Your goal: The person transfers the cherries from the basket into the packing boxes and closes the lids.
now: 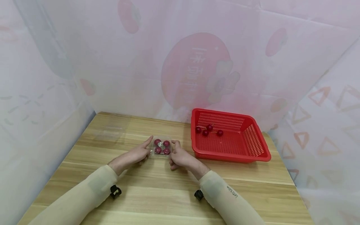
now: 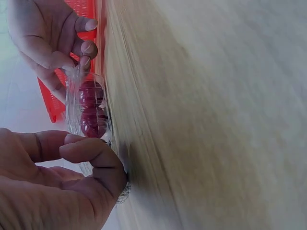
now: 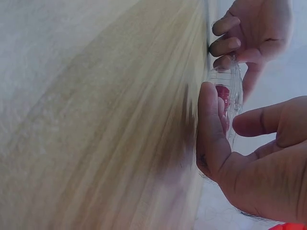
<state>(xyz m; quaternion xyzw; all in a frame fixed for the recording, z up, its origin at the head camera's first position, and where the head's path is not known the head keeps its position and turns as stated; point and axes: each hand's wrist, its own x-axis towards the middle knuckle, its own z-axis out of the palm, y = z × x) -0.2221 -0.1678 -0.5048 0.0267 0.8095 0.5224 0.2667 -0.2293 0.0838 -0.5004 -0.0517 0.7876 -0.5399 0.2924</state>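
Observation:
A small clear plastic box point(image 1: 161, 147) lies on the table, its lid down over several red cherries point(image 1: 166, 143). At its left side my left hand point(image 1: 138, 153) holds the edge, the index finger stretched along it and the other fingers curled. On the opposite side my right hand point(image 1: 181, 157) grips the right edge between thumb and fingers. From the left wrist view, the box point(image 2: 88, 105) sits low at the tabletop between both hands. The right wrist view has my right thumb point(image 3: 256, 125) by the lid and fingers beside the wall.
Right of the box stands a red plastic basket point(image 1: 230, 156) with several stemmed cherries point(image 1: 209, 127) at its left end. Faint transparent plastic point(image 1: 112, 131) lies at the table's back left. Printed cloth point(image 1: 140, 78) hangs behind the wooden table point(image 1: 157, 193).

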